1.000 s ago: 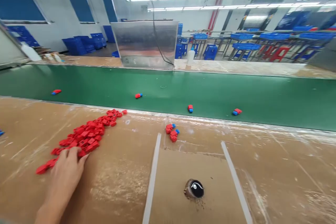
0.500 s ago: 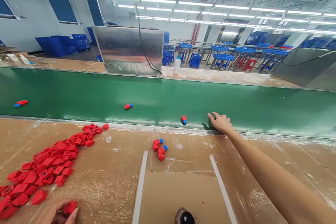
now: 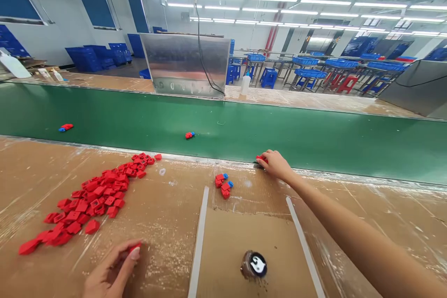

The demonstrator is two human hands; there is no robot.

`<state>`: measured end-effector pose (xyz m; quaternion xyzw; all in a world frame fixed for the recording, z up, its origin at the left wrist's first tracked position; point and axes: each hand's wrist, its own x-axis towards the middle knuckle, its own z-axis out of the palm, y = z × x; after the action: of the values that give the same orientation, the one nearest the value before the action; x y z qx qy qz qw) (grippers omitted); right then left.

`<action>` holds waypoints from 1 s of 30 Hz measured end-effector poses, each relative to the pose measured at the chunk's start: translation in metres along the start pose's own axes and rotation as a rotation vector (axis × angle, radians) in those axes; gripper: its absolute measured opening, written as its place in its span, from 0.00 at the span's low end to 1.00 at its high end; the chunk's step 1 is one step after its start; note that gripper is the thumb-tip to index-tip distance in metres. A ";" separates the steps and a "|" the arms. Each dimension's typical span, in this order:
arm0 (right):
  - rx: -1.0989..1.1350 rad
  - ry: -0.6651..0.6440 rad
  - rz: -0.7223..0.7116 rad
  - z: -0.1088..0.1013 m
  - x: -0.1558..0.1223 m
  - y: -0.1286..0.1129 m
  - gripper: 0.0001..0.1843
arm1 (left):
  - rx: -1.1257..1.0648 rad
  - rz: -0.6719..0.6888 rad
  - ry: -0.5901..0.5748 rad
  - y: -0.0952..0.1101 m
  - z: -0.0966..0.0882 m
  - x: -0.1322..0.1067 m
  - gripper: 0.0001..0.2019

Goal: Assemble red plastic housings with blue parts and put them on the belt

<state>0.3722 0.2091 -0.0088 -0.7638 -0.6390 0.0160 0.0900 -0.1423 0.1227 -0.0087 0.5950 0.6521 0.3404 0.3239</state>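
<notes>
Red plastic part [image 3: 134, 247] pinched in left hand [image 3: 110, 272] at 7 o'clock; right hand [image 3: 275, 165] cupped over second red part [image 3: 261, 159] at green conveyor belt [image 3: 296, 139] edge, 1 o'clock.

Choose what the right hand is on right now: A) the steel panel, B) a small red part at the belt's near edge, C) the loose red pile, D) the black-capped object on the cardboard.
B: the right hand is over a small red part at the near edge of the green conveyor belt.
</notes>
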 end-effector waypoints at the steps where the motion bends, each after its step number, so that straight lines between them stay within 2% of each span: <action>1: 0.000 -0.002 -0.029 -0.005 -0.013 0.003 0.14 | -0.078 -0.053 -0.059 0.003 0.004 -0.006 0.24; 4: 0.003 -0.008 -0.104 -0.016 -0.058 0.012 0.15 | -0.338 -0.139 -0.235 0.018 0.023 -0.026 0.21; 6: 0.008 -0.010 -0.136 -0.020 -0.086 0.016 0.16 | -0.527 -0.171 -0.312 0.031 0.036 -0.038 0.18; 10: 0.034 0.006 -0.125 -0.027 -0.129 0.021 0.18 | -0.826 -0.245 -0.395 0.054 0.053 -0.051 0.13; 13: 0.066 0.032 -0.090 -0.034 -0.156 0.018 0.19 | -0.923 -0.266 -0.416 0.061 0.059 -0.056 0.12; 17: 0.117 0.030 -0.063 -0.035 -0.194 0.008 0.22 | -0.899 -0.235 -0.412 0.061 0.063 -0.061 0.15; 23: 0.179 -0.019 -0.051 -0.012 -0.240 0.005 0.23 | -0.737 -0.173 -0.500 0.057 0.069 -0.069 0.23; 27: 0.201 -0.031 -0.055 -0.014 -0.254 0.013 0.20 | -0.553 -0.046 -0.446 0.056 0.068 -0.073 0.14; 30: 0.226 -0.024 -0.079 -0.020 -0.260 0.013 0.18 | -0.318 0.080 -0.409 0.057 0.061 -0.070 0.09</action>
<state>0.3404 -0.0501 -0.0144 -0.7227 -0.6638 0.0934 0.1682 -0.0543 0.0597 0.0051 0.6185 0.4870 0.3237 0.5249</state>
